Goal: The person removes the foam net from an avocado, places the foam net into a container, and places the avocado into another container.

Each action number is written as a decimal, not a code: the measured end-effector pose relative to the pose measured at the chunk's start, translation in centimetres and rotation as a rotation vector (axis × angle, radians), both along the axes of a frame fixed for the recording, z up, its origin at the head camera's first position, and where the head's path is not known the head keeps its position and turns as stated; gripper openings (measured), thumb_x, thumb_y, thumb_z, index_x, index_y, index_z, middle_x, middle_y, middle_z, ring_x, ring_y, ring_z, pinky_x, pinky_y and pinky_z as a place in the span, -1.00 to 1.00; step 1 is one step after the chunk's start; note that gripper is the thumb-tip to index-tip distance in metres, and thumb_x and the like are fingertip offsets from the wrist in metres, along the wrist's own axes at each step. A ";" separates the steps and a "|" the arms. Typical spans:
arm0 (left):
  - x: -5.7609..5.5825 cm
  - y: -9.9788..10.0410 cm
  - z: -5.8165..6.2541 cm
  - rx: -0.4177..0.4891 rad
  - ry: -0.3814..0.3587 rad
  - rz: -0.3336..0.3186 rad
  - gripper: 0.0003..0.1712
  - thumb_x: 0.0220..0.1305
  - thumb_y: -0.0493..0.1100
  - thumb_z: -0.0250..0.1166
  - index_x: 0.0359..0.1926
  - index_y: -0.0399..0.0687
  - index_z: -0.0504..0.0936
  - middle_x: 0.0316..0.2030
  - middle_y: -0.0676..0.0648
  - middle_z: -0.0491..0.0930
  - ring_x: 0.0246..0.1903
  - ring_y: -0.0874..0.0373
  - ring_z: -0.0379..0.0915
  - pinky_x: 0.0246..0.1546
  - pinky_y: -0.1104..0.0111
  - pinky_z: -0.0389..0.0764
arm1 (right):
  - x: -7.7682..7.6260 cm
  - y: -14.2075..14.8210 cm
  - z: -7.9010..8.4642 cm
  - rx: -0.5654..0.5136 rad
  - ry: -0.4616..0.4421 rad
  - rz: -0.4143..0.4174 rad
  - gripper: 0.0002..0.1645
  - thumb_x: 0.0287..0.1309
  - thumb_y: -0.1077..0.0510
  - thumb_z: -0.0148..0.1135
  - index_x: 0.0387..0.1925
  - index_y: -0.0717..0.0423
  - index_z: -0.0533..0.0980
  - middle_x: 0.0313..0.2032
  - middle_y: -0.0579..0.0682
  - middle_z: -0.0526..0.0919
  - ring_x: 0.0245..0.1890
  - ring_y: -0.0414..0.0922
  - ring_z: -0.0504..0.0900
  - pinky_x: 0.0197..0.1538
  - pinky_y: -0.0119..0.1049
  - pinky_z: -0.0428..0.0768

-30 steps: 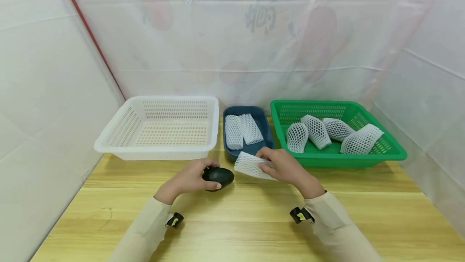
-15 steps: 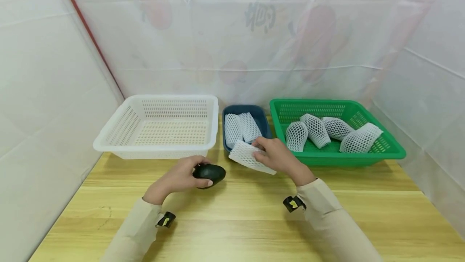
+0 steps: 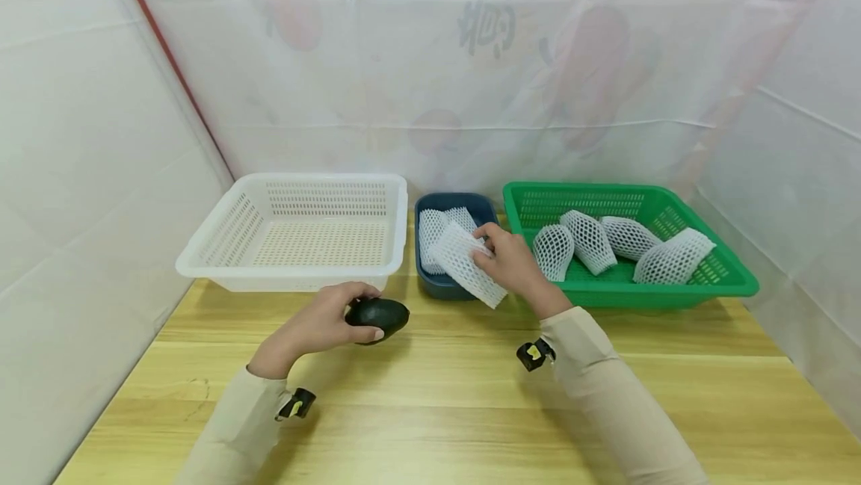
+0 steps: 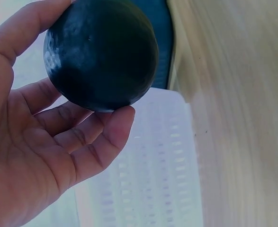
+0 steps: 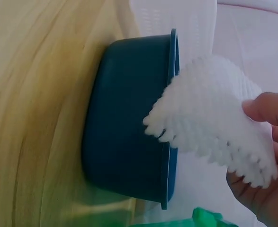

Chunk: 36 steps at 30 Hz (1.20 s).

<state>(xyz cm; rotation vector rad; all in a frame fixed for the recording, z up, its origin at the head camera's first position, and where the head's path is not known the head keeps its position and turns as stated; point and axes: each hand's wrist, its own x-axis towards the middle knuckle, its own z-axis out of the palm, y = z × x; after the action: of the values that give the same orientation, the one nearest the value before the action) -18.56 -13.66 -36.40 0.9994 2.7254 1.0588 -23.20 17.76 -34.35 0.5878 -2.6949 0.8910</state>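
Observation:
My left hand (image 3: 323, 324) grips a dark green avocado (image 3: 378, 318) in front of the white basket. In the left wrist view the rounded end of the avocado (image 4: 101, 54) shows, with thumb and fingertips around it. A white foam net sleeve (image 3: 467, 261) hangs from my right hand (image 3: 510, 261), pinched between thumb and fingers over the blue bin (image 3: 444, 288). Two more foam net sleeves (image 3: 430, 235) lie inside that bin, partly hidden by the held one. The right wrist view shows the held sleeve (image 5: 210, 113) overlapping the bin's rim.
A white perforated basket (image 3: 296, 273) stands at the back left. On the right, a green basket (image 3: 646, 294) holds several net-wrapped pieces (image 3: 673, 257). A wooden table (image 3: 430, 410) carries everything, and white sheeting (image 3: 430, 59) rises behind and at both sides.
My right hand has carried the foam net sleeve up and away from me, from the table in front of the bin to over it. My left hand has moved left with the avocado.

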 end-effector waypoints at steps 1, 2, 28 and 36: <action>0.0 -0.1 0.1 0.000 0.004 0.002 -0.43 -0.05 0.01 0.46 -0.02 -0.13 0.55 -0.19 0.02 0.55 -0.25 0.15 0.41 -0.24 0.19 0.47 | -0.2 0.1 0.0 -0.014 0.005 -0.021 -0.68 0.18 0.22 0.19 -0.04 0.26 0.44 -0.72 -0.04 0.29 -0.77 -0.21 0.11 -0.63 -0.30 0.20; 0.1 -0.2 0.2 0.000 0.009 0.003 -0.44 -0.05 0.00 0.47 -0.02 -0.13 0.56 -0.19 0.02 0.55 -0.25 0.14 0.41 -0.24 0.19 0.48 | -0.4 0.1 0.0 -0.028 0.009 -0.040 -0.68 0.19 0.22 0.18 -0.04 0.26 0.44 -0.72 -0.02 0.31 -0.77 -0.19 0.13 -0.63 -0.29 0.21; 0.7 -1.7 1.4 -0.004 0.003 0.038 -0.48 -0.05 0.00 0.47 -0.05 -0.07 0.55 -0.28 0.08 0.53 -0.34 0.16 0.42 -0.36 0.29 0.46 | -2.9 0.4 -0.6 -0.102 -0.353 -0.080 -0.26 0.27 0.08 0.10 0.35 0.23 0.04 0.26 0.29 0.21 0.19 0.20 0.28 0.07 0.10 0.36; 0.5 -1.7 1.8 -0.006 0.033 0.029 -0.44 -0.02 0.01 0.45 -0.01 -0.13 0.55 -0.21 0.02 0.56 -0.31 0.15 0.43 -0.35 0.30 0.47 | -2.9 0.5 0.0 0.014 -0.374 0.013 -0.26 0.25 0.09 0.12 0.34 0.22 0.07 0.20 0.32 0.28 0.15 0.21 0.33 0.04 0.08 0.39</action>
<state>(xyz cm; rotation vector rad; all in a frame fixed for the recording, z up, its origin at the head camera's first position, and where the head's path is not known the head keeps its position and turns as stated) -18.07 -15.32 -34.65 0.9882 2.7756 1.0477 -26.11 18.30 -34.34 0.4814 -3.0307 1.0800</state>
